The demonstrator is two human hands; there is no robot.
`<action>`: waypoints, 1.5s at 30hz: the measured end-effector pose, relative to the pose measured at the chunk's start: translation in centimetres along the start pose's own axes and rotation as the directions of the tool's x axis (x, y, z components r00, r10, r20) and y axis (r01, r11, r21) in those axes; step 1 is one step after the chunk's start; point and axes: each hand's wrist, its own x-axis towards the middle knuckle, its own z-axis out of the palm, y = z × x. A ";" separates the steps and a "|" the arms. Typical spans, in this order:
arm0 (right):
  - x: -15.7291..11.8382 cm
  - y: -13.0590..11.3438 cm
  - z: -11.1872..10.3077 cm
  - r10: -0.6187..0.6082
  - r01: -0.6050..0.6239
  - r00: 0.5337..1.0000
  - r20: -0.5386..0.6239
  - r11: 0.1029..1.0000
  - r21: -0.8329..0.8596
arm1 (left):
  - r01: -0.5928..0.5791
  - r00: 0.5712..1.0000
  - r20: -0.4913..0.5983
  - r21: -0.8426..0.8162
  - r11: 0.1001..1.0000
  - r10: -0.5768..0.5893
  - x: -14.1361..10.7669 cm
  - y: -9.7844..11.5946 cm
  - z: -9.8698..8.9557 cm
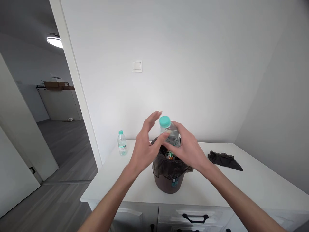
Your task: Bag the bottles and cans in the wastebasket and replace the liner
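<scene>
A clear plastic bottle (pixel 173 138) with a teal cap is held tilted above a brown bin (pixel 169 184). My right hand (pixel 190 147) is wrapped round its right side. My left hand (pixel 146 144) is spread at the bottle's left, its fingers apart and its thumb against or just in front of the bottle. A black bag (pixel 170 167) lines the bin and folds over its rim. Inside the bin, below the bottle, an item with a coloured label (pixel 170 155) partly shows. My hands hide some of the bin's opening.
A second teal-capped bottle (pixel 122 145) stands upright at the left back of the white countertop (pixel 142 190). A folded black bag (pixel 224 160) lies to the right. Behind is a wall; a doorway opens at the left.
</scene>
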 end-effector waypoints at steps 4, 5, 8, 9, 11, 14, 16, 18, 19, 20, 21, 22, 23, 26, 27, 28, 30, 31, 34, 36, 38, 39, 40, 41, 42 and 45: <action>-0.3 3.2 1.2 0.274 -0.270 0.962 0.011 0.942 0.199 | 0.175 0.967 -0.204 0.092 0.980 -0.153 -1.9 -7.0 -1.4; -0.5 4.0 1.7 0.331 -0.335 0.942 0.059 0.910 0.246 | 0.227 0.944 -0.272 0.119 0.967 -0.188 -2.5 -9.2 -2.0; -0.8 5.9 3.0 0.405 -0.460 0.884 0.232 0.841 0.285 | 0.353 0.871 -0.431 0.220 0.910 -0.234 -4.1 -15.3 -4.2; -0.9 6.2 3.4 0.411 -0.472 0.877 0.250 0.837 0.276 | 0.394 0.849 -0.472 0.267 0.880 -0.237 -4.6 -17.1 -5.0; -1.0 6.4 3.9 0.415 -0.462 0.883 0.218 0.849 0.257 | 0.466 0.822 -0.520 0.382 0.798 -0.230 -5.2 -20.2 -6.7; -1.0 6.5 4.4 0.417 -0.441 0.897 0.149 0.866 0.236 | 0.525 0.819 -0.532 0.543 0.656 -0.215 -5.3 -23.6 -8.7; -0.9 6.7 4.5 0.415 -0.438 0.898 0.144 0.870 0.227 | 0.542 0.825 -0.516 0.610 0.578 -0.229 -4.5 -25.3 -9.6; -0.9 6.9 4.6 0.411 -0.436 0.899 0.149 0.871 0.226 | 0.532 0.842 -0.474 0.658 0.532 -0.256 -3.2 -26.8 -10.2; -0.9 7.0 4.6 0.411 -0.437 0.899 0.152 0.870 0.227 | 0.514 0.856 -0.443 0.682 0.521 -0.265 -2.4 -27.4 -10.4; -0.9 7.0 4.6 0.414 -0.440 0.897 0.153 0.869 0.227 | 0.488 0.873 -0.404 0.705 0.515 -0.273 -1.6 -28.0 -10.6; -0.9 7.1 4.6 0.419 -0.443 0.896 0.149 0.867 0.226 | 0.462 0.887 -0.361 0.722 0.515 -0.288 -0.8 -28.4 -10.7; -0.9 7.1 4.6 0.425 -0.448 0.894 0.144 0.865 0.226 | 0.442 0.895 -0.320 0.733 0.518 -0.310 -0.1 -28.8 -10.8; -0.9 7.0 4.6 0.431 -0.453 0.891 0.140 0.862 0.228 | 0.430 0.897 -0.284 0.736 0.524 -0.338 0.5 -29.1 -10.8; -0.9 6.6 4.5 0.466 -0.481 0.876 0.121 0.843 0.241 | 0.447 0.879 -0.238 0.713 0.540 -0.413 1.1 -29.1 -10.7; -0.9 6.5 4.4 0.479 -0.491 0.871 0.114 0.835 0.247 | 0.458 0.873 -0.243 0.705 0.542 -0.423 0.9 -28.8 -10.6; -0.9 6.5 4.4 0.487 -0.497 0.867 0.105 0.830 0.254 | 0.465 0.870 -0.249 0.699 0.543 -0.425 0.6 -28.4 -10.4; -1.0 6.6 4.5 0.487 -0.491 0.869 0.085 0.832 0.259 | 0.469 0.871 -0.263 0.695 0.545 -0.415 0.0 -27.0 -9.9; -1.1 6.7 4.6 0.480 -0.481 0.874 0.074 0.838 0.256 | 0.460 0.881 -0.273 0.687 0.563 -0.387 -0.3 -26.0 -9.5; -1.5 7.2 4.9 0.457 -0.447 0.889 0.020 0.860 0.246 | 0.371 0.921 -0.335 0.595 0.713 -0.199 -0.4 -21.3 -8.1; -1.7 7.1 5.0 0.428 -0.412 0.904 -0.020 0.881 0.233 | 0.252 0.922 -0.385 0.489 0.835 -0.053 0.2 -16.8 -7.0; -1.7 6.5 4.8 0.359 -0.341 0.932 -0.058 0.918 0.204 | 0.106 0.917 -0.393 0.403 0.909 0.068 0.9 -11.7 -5.8; -1.7 5.9 4.5 0.305 -0.288 0.950 -0.071 0.940 0.182 | 0.030 0.913 -0.388 0.380 0.925 0.129 1.3 -9.1 -5.2; -1.6 5.1 4.1 0.241 -0.227 0.967 -0.080 0.961 0.156 | -0.044 0.907 -0.377 0.361 0.931 0.189 1.6 -6.6 -4.6; -1.4 4.2 3.6 0.175 -0.164 0.981 -0.080 0.978 0.128 | -0.112 0.909 -0.344 0.339 0.934 0.234 1.8 -4.4 -4.0; -1.2 3.1 3.1 0.114 -0.106 0.991 -0.075 0.989 0.101 | -0.169 0.917 -0.301 0.304 0.938 0.263 1.9 -2.4 -3.3; -0.5 0.1 1.3 -0.012 0.014 0.999 -0.039 0.998 0.058 | -0.238 0.957 -0.135 0.144 0.960 0.258 1.7 1.5 -1.6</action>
